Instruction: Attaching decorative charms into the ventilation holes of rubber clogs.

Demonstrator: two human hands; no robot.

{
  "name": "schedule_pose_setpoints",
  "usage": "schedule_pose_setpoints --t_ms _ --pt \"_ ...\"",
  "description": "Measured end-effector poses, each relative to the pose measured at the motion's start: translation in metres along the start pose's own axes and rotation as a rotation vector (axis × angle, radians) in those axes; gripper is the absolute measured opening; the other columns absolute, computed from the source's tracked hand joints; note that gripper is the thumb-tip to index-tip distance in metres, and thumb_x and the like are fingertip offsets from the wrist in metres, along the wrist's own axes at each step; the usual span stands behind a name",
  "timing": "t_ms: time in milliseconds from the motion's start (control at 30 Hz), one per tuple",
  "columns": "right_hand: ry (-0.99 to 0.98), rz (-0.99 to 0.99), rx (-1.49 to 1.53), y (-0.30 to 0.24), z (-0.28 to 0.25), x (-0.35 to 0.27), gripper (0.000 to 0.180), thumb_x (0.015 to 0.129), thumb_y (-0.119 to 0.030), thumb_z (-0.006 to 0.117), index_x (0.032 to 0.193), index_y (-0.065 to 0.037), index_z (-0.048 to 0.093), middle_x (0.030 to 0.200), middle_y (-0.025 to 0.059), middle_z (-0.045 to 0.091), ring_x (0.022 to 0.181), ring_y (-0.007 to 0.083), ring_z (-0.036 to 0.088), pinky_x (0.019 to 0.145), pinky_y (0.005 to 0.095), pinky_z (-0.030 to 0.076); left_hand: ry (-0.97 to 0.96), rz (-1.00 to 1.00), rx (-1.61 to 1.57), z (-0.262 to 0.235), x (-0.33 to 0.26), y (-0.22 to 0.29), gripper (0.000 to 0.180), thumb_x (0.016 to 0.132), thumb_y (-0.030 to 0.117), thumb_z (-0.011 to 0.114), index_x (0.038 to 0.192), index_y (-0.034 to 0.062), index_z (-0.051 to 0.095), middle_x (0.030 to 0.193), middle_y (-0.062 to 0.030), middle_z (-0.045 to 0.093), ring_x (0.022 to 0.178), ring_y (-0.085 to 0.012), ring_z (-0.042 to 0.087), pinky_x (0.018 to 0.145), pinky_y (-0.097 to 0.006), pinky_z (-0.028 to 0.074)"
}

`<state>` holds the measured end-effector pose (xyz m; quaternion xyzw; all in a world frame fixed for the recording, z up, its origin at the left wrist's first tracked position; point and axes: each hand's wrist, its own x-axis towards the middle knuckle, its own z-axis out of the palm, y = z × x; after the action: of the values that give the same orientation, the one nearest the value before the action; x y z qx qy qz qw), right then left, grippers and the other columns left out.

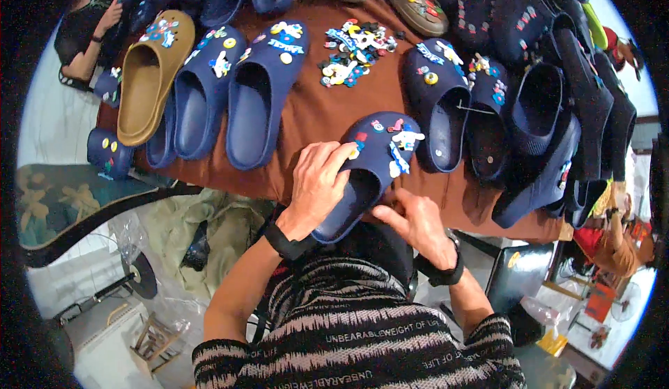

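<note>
A navy clog [368, 125] decorated with colorful charms is held tilted over the near edge of the table, its toe pointing away from me. My left hand [319, 183] is closed on the clog's left side, fingertips at a yellow-and-white charm on the upper. On the other side, my right hand [417, 227] closes on the clog's right edge near the opening, some of its fingers hidden. White, blue and red charms [403, 141] sit on the toe. Beyond the clog lies a pile of loose charms [357, 51] on the brown cloth.
Several navy clogs with charms [268, 103] stand to the left beside a tan clog [150, 82]. More dark clogs [446, 127] crowd the right side. Brown cloth [313, 110] covers the table. Other people's arms [87, 54] show at the far left and at right.
</note>
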<state>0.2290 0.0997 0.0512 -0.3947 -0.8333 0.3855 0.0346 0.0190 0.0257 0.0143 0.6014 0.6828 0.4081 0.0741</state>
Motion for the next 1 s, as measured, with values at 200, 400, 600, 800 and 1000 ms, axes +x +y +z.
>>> schedule_pose_setpoints --t_ms 200,400,600,800,1000 --pt "0.016 0.146 -0.039 -0.007 0.029 0.010 0.070 0.085 -0.061 0.070 0.100 0.007 0.060 0.077 0.0205 0.071 0.072 0.0403 0.070 0.067 0.0497 0.053 0.051 0.090 0.087 0.006 0.000 -0.008 0.040 0.073 -0.005 0.067 0.112 0.0059 0.069 0.107 -0.0132 0.066 0.104 -0.0349 0.061 0.097 -0.046 0.048" --pt "0.109 0.027 0.008 -0.004 0.038 0.017 0.062 0.089 -0.052 0.065 0.093 0.008 0.053 0.064 0.0261 0.064 0.063 0.0446 0.067 0.059 0.0515 0.054 0.107 0.083 0.011 0.004 -0.005 -0.008 0.033 0.076 -0.008 0.064 0.107 0.0031 0.069 0.107 -0.0159 0.066 0.107 -0.0353 0.062 0.100 -0.044 0.047" --pt "0.062 0.037 0.110 -0.004 0.034 0.027 0.056 0.090 -0.049 0.064 0.097 0.006 0.052 0.071 0.0284 0.065 0.070 0.0468 0.067 0.066 0.0542 0.053 0.168 -0.165 -0.172 0.008 -0.010 -0.001 0.031 0.084 -0.005 0.066 0.114 0.0015 0.065 0.114 -0.0165 0.062 0.110 -0.0321 0.061 0.098 -0.039 0.047" --pt "-0.025 -0.040 0.167 0.006 0.018 0.035 0.064 0.090 -0.059 0.063 0.107 0.003 0.060 0.079 0.0298 0.067 0.081 0.0473 0.068 0.072 0.0556 0.052 0.166 -0.217 -0.112 0.010 -0.012 -0.003 0.052 0.085 -0.005 0.064 0.135 0.0019 0.050 0.123 -0.0182 0.056 0.116 -0.0330 0.057 0.103 -0.040 0.043" --pt "0.284 -0.114 0.311 0.000 -0.013 0.055 0.023 0.095 -0.022 0.064 0.105 -0.001 0.067 0.095 0.0205 0.070 0.091 0.0394 0.068 0.079 0.0439 0.053 0.155 -0.123 -0.040 0.006 -0.017 0.004 0.051 0.085 -0.004 0.064 0.134 0.0018 0.050 0.135 -0.0217 0.048 0.129 -0.0375 0.046 0.111 -0.043 0.038"
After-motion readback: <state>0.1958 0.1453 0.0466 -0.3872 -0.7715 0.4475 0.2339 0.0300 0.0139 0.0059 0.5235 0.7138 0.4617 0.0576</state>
